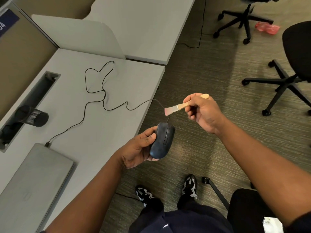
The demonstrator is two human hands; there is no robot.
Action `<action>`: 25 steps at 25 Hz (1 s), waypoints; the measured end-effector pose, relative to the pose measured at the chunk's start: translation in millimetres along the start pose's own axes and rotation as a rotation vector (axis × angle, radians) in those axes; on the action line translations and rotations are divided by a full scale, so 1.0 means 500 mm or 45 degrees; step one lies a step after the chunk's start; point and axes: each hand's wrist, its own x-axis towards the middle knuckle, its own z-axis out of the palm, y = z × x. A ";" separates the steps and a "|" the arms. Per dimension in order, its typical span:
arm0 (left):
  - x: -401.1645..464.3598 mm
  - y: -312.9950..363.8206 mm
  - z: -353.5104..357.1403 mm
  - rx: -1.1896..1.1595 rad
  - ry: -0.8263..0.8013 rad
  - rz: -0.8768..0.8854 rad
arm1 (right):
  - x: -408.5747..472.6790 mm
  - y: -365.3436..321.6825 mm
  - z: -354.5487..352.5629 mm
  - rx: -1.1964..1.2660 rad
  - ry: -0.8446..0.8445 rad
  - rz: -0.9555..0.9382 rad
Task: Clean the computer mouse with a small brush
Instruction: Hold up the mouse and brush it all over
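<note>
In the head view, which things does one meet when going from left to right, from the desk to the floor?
Mesh pen cup → closed laptop → looped mouse cable → left hand → computer mouse → small brush → right hand → office chair base.

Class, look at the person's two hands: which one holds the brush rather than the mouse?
The right hand grips the brush; the left hand holds the mouse.
</note>
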 end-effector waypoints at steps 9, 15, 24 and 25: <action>-0.007 0.002 0.010 -0.117 0.039 0.026 | -0.017 0.004 -0.004 0.043 -0.146 -0.041; -0.009 0.001 0.019 -0.126 0.046 0.029 | -0.017 0.011 -0.009 -0.139 -0.091 -0.082; -0.006 0.000 0.015 -0.102 0.059 0.038 | -0.023 -0.011 -0.028 -0.102 -0.285 -0.081; -0.005 -0.002 0.014 -0.104 0.070 0.036 | -0.025 -0.014 -0.029 -0.118 -0.337 -0.071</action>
